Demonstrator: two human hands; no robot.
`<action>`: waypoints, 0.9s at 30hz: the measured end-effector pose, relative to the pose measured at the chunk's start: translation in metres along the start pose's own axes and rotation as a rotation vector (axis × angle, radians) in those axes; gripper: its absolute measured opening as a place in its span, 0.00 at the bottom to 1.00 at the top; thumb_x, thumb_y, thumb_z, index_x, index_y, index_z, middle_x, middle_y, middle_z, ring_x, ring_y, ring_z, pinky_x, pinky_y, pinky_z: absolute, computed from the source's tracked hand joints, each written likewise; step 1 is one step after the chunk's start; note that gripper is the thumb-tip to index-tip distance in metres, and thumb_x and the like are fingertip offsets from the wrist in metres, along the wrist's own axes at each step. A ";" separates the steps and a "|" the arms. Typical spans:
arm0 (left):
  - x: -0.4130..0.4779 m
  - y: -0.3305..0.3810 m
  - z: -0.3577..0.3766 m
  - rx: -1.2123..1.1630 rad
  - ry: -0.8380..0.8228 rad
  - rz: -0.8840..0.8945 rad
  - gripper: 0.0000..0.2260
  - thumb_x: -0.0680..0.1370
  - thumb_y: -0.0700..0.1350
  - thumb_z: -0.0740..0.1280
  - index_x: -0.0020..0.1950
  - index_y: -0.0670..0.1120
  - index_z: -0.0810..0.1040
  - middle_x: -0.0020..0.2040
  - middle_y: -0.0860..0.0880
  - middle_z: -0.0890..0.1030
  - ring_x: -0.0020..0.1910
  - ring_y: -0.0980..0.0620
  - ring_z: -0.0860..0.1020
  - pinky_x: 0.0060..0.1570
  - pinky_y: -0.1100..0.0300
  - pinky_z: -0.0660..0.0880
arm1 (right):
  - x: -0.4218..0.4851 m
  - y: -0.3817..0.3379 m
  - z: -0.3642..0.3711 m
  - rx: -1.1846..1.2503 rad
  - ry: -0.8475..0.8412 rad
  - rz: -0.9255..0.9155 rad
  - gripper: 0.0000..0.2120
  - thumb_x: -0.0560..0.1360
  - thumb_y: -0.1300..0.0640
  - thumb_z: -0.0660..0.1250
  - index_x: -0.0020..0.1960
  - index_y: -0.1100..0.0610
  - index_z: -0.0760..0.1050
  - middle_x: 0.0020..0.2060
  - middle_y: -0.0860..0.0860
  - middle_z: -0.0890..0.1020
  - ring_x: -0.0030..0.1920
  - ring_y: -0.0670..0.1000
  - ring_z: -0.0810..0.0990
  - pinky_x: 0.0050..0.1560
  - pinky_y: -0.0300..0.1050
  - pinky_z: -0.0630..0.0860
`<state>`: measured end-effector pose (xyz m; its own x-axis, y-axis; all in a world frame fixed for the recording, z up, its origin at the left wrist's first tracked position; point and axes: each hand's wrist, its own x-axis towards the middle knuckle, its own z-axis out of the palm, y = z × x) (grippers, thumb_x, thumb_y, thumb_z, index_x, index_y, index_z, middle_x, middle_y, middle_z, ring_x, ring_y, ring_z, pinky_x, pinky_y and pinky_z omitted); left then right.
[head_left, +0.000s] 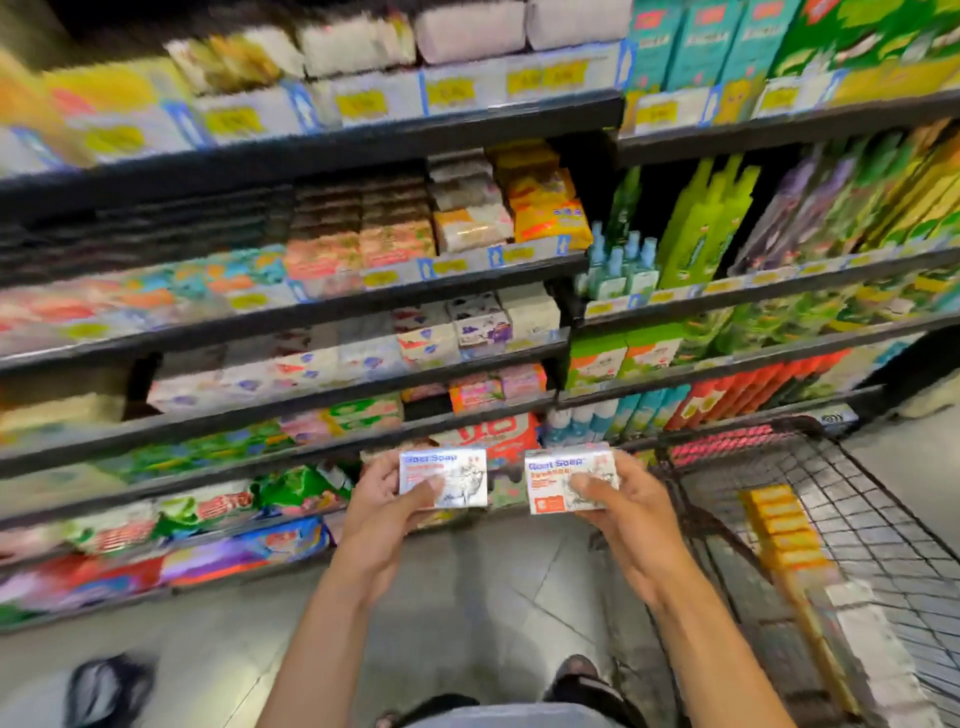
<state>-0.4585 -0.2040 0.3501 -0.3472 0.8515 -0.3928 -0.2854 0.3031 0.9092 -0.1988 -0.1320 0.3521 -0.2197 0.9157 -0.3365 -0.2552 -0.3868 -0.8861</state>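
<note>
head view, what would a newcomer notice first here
At centre, the left hand grips one white rectangular soap box and the right hand grips a matching white soap box beside it. A black wire shopping cart holding yellow packs stands at right, by crowded dark metal shelves.

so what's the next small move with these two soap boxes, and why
Probably swing the right box over the cart and lower it in. The right hand pinches it close beside the cart, which already holds yellow packs. The left hand holds the left box, also marked Goat Soap, so it could follow.
</note>
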 end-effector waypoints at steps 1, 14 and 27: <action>-0.005 0.003 -0.022 0.004 0.020 0.015 0.17 0.73 0.35 0.76 0.61 0.43 0.78 0.55 0.41 0.86 0.49 0.46 0.86 0.44 0.51 0.83 | -0.002 0.006 0.021 -0.025 -0.016 -0.010 0.21 0.69 0.62 0.75 0.62 0.63 0.80 0.56 0.63 0.86 0.52 0.58 0.85 0.54 0.50 0.83; -0.068 0.057 -0.278 -0.064 0.234 0.168 0.20 0.72 0.37 0.78 0.61 0.43 0.76 0.54 0.43 0.87 0.55 0.42 0.84 0.57 0.44 0.78 | -0.044 0.087 0.278 -0.156 -0.191 -0.023 0.14 0.77 0.65 0.73 0.62 0.61 0.82 0.54 0.59 0.87 0.58 0.61 0.86 0.59 0.53 0.80; -0.089 0.090 -0.390 -0.115 0.311 0.246 0.26 0.69 0.42 0.81 0.65 0.46 0.79 0.57 0.43 0.86 0.58 0.42 0.84 0.61 0.45 0.78 | -0.067 0.092 0.401 -0.231 -0.259 -0.015 0.14 0.77 0.60 0.74 0.62 0.56 0.81 0.54 0.53 0.88 0.56 0.55 0.87 0.61 0.57 0.80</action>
<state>-0.8013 -0.4197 0.4131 -0.6660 0.7174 -0.2043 -0.2517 0.0417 0.9669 -0.5854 -0.2725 0.4211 -0.4572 0.8513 -0.2574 -0.0465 -0.3119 -0.9490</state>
